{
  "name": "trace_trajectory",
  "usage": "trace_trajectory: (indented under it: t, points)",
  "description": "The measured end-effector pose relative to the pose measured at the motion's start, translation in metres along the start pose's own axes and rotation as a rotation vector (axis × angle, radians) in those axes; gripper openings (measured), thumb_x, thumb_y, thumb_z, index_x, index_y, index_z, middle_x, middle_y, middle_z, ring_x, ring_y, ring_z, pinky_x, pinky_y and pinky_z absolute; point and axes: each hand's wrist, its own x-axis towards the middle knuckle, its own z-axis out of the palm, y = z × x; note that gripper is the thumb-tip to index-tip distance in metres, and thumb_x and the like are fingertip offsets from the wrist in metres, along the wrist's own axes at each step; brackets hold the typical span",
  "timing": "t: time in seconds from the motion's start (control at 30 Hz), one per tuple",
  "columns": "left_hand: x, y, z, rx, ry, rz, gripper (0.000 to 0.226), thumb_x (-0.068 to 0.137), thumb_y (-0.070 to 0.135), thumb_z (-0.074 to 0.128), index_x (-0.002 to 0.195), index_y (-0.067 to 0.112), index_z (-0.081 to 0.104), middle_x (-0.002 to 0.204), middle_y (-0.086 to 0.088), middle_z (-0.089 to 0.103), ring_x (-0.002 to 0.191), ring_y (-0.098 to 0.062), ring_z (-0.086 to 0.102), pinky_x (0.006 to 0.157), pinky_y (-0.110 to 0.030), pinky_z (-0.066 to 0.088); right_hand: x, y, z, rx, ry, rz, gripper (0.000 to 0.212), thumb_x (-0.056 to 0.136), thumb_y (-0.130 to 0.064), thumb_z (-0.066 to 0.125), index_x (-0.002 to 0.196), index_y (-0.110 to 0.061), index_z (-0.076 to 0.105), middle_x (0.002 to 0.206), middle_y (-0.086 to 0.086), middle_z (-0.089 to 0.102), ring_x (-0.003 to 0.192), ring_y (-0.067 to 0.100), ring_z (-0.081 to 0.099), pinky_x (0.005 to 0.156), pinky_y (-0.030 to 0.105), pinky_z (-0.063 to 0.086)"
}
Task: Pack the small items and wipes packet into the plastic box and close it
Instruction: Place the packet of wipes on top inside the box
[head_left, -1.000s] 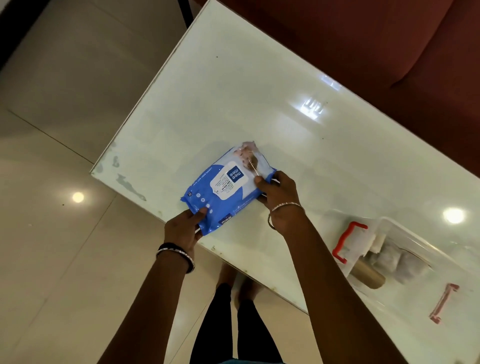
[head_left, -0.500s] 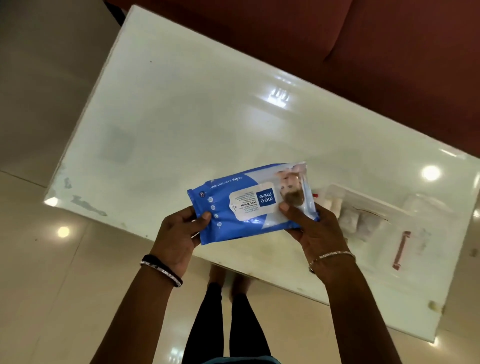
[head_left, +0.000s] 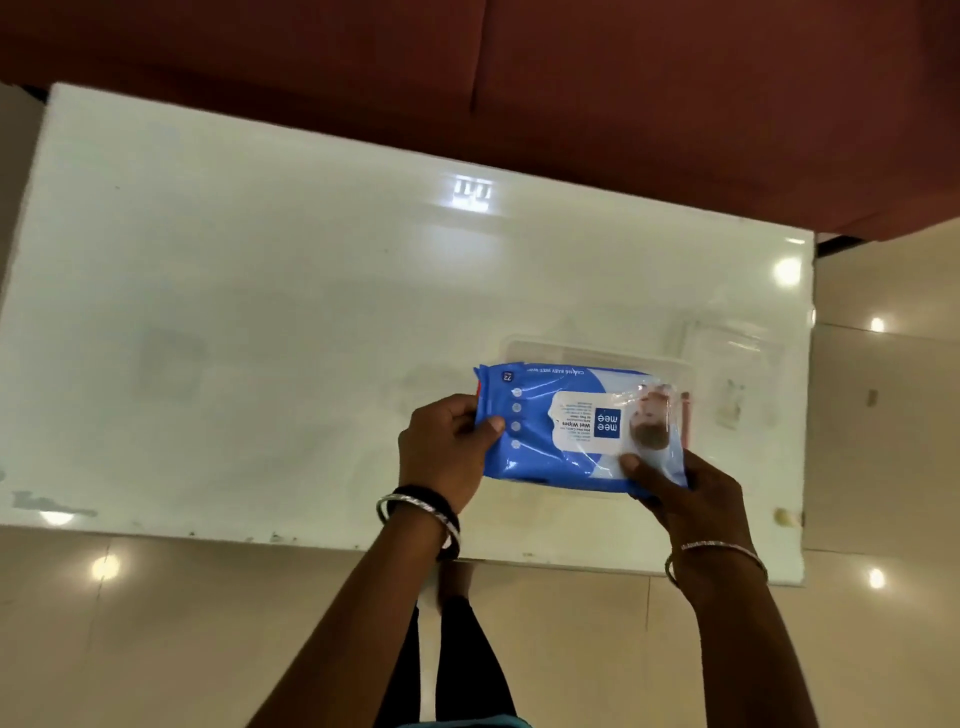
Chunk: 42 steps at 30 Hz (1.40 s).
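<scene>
Both hands' grip pinching glossy blue wipes packet (head_left: 576, 431) ends, flat above clear plastic box (head_left: 597, 353).

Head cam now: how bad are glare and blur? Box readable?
Head view: the glossy table throws ceiling-light glare spots, floor too; edges are softly motion-blurred; the clear plastic box nearly vanishes against the white top, mostly hidden behind the wipes packet, whose print stays legible; both arms are dim.

I see a glossy white counter (head_left: 260, 312) whose near edge is chipped and scuffed. Beyond its far side runs a dark red sofa (head_left: 623, 93). Polished beige floor tiles (head_left: 156, 623) lie below and to the right, mirroring round ceiling lights; a bright rectangular reflection sits on the countertop.
</scene>
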Motion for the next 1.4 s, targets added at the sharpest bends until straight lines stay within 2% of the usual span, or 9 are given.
trace_trajectory:
  t: [0.1,0.23,0.43,0.57,0.7,0.93,1.17,1.27,1.4]
  points:
    - [0.006,0.01,0.027,0.192,0.039,0.037,0.013,0.083,0.019,0.065,0.093,0.014,0.072,0.089,-0.001,0.076,0.085,-0.021,0.07,0.08,-0.038,0.056,0.021,0.009,-0.009,-0.067,0.061,0.011,0.026,0.08,0.001,0.075,0.077,-0.024,0.069,0.081,0.011,0.072,0.086,0.036,0.068,0.08,0.041,0.062]
    - [0.017,0.015,0.057,0.447,0.078,0.066,0.013,0.087,0.018,0.059,0.091,0.008,0.066,0.092,-0.007,0.072,0.088,-0.027,0.066,0.073,-0.033,0.05,0.052,0.018,-0.009,-0.236,0.146,0.013,0.014,0.081,-0.004,0.071,0.078,-0.017,0.071,0.086,0.023,0.071,0.089,0.047,0.067,0.09,0.06,0.054]
    - [0.022,0.014,0.078,0.665,0.108,0.051,0.035,0.088,0.009,0.053,0.123,0.012,0.054,0.118,-0.011,0.064,0.109,-0.033,0.059,0.084,-0.037,0.046,0.067,0.024,0.009,-0.442,0.138,0.028,0.016,0.083,-0.011,0.069,0.097,-0.006,0.074,0.083,0.013,0.07,0.077,0.027,0.061,0.072,0.028,0.044]
    - [0.013,0.008,0.092,0.856,0.118,0.187,0.072,0.091,0.005,0.05,0.153,0.017,0.014,0.146,-0.008,0.045,0.123,-0.028,0.055,0.091,-0.038,0.05,0.068,0.025,0.016,-0.496,0.189,0.047,0.013,0.086,-0.013,0.068,0.095,-0.003,0.071,0.088,0.016,0.072,0.075,0.025,0.058,0.071,0.027,0.043]
    - [0.016,-0.002,0.095,1.037,0.062,0.29,0.07,0.094,0.005,0.049,0.153,0.018,0.012,0.161,-0.003,0.016,0.138,-0.023,0.04,0.097,-0.034,0.049,0.067,0.023,0.02,-0.564,0.241,0.054,0.018,0.088,-0.017,0.069,0.099,-0.003,0.07,0.095,0.016,0.073,0.075,0.025,0.058,0.072,0.027,0.045]
    - [0.027,-0.001,0.101,1.276,-0.089,0.281,0.064,0.098,0.003,0.042,0.151,0.005,0.006,0.162,-0.015,0.003,0.149,-0.028,0.013,0.095,-0.033,0.05,0.063,0.022,0.027,-0.721,0.307,0.022,0.027,0.091,-0.023,0.067,0.109,-0.004,0.065,0.107,0.016,0.072,0.098,0.033,0.07,0.088,0.037,0.055]
    - [0.025,0.012,0.103,1.329,-0.036,0.24,0.058,0.093,0.01,0.054,0.146,0.01,0.029,0.157,-0.014,0.025,0.144,-0.027,0.03,0.098,-0.033,0.048,0.053,0.02,0.006,-0.733,0.323,-0.11,0.03,0.087,-0.03,0.072,0.109,-0.012,0.065,0.101,0.008,0.077,0.093,0.028,0.072,0.076,0.028,0.046]
    - [0.021,0.029,0.106,1.271,0.102,0.301,0.032,0.089,0.014,0.057,0.121,0.017,0.058,0.125,-0.009,0.061,0.116,-0.027,0.058,0.077,-0.035,0.054,0.044,0.021,-0.017,-0.594,0.437,-0.231,0.009,0.086,-0.024,0.07,0.093,-0.02,0.07,0.084,-0.002,0.078,0.078,0.021,0.074,0.069,0.024,0.045]
    - [0.029,0.058,0.129,1.123,0.123,0.526,0.015,0.092,0.021,0.051,0.098,0.018,0.065,0.093,-0.007,0.068,0.091,-0.027,0.062,0.067,-0.033,0.045,0.049,0.038,-0.055,-0.222,0.56,-0.115,0.007,0.084,-0.028,0.07,0.079,-0.023,0.071,0.071,-0.002,0.074,0.067,0.019,0.073,0.071,0.031,0.058]
